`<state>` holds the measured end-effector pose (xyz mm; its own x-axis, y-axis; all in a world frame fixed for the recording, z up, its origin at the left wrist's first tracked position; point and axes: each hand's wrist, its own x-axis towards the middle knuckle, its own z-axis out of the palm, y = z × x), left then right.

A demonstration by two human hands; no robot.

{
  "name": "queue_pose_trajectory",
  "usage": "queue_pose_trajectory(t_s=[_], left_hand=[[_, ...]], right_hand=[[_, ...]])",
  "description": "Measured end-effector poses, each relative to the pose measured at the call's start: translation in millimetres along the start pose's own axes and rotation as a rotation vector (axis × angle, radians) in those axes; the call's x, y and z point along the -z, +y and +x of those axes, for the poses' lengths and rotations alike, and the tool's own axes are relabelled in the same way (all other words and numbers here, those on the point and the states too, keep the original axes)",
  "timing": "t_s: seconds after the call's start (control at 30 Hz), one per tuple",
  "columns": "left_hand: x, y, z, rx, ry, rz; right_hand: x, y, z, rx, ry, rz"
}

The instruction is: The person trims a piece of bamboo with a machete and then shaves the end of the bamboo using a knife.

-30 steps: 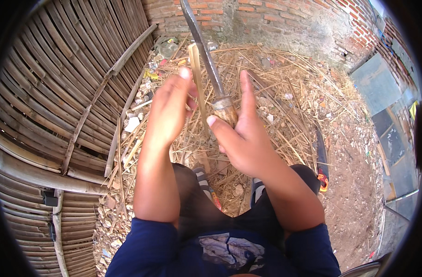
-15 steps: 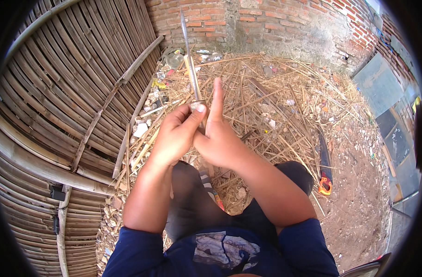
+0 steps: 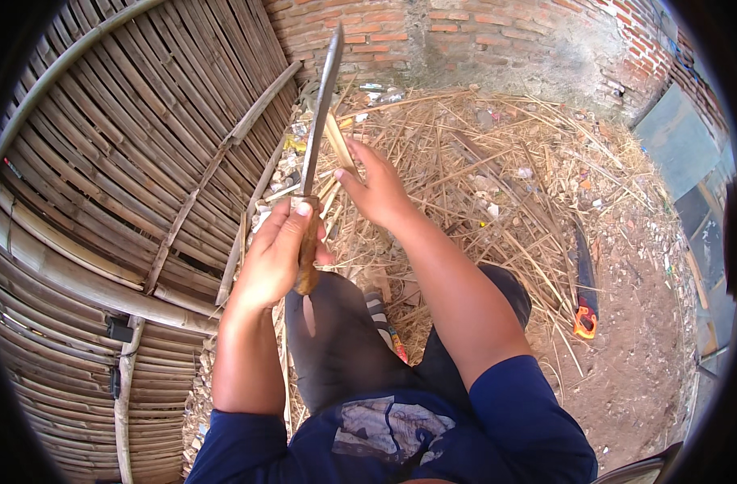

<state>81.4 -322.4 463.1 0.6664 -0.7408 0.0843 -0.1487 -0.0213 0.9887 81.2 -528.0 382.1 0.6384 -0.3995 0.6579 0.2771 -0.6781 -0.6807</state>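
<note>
My left hand [image 3: 273, 250] is closed around the brown wooden handle of a long machete [image 3: 320, 113], thumb lying near the base of the blade. The narrow grey blade points up and away, tilted slightly right, and the butt of the handle hangs below my hand over my left knee. Just right of the blade, my right hand [image 3: 376, 189] pinches a pale split bamboo strip [image 3: 336, 139] between thumb and fingers. The strip leans up toward the blade; I cannot tell whether they touch. Its lower end is partly hidden by my fingers.
Bamboo sticks and straw [image 3: 441, 161] litter the ground ahead. A handsaw with an orange-black handle [image 3: 586, 321] lies at the right. A bamboo slat wall [image 3: 118, 145] rises on the left, a brick wall [image 3: 497, 40] at the back, grey sheets [image 3: 679, 145] at far right.
My hands, together around the machete's handle before, have come apart. The left has lowered slightly with the machete, whose blade now leans right; the right grips the pale bamboo strip.
</note>
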Motion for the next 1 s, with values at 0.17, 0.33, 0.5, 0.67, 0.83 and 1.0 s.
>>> queue_pose_trajectory(t_s=[0.17, 0.33, 0.5, 0.67, 0.83, 1.0], left_hand=[[6.4, 4.7, -12.0, 0.020, 0.066, 0.016], [12.1, 3.5, -10.9, 0.033, 0.081, 0.032], [17.0, -2.2, -7.7, 0.012, 0.053, 0.027], [27.9, 1.6, -5.4, 0.030, 0.038, 0.057], [38.4, 8.8, -2.9, 0.027, -0.019, 0.104], [39.4, 10.3, -2.0, 0.023, 0.025, 0.214]], right_hand=[[-9.5, -6.7, 0.7, -0.110, 0.049, 0.059], [-13.9, -6.5, -0.8, -0.037, 0.161, -0.009], [-10.5, -4.4, 0.6, -0.052, 0.159, -0.039], [-12.0, 3.3, 0.2, -0.009, 0.163, -0.060], [-7.2, 0.2, 0.3, -0.065, 0.058, -0.091], [11.2, 25.4, -6.5, -0.199, 0.006, 0.168]])
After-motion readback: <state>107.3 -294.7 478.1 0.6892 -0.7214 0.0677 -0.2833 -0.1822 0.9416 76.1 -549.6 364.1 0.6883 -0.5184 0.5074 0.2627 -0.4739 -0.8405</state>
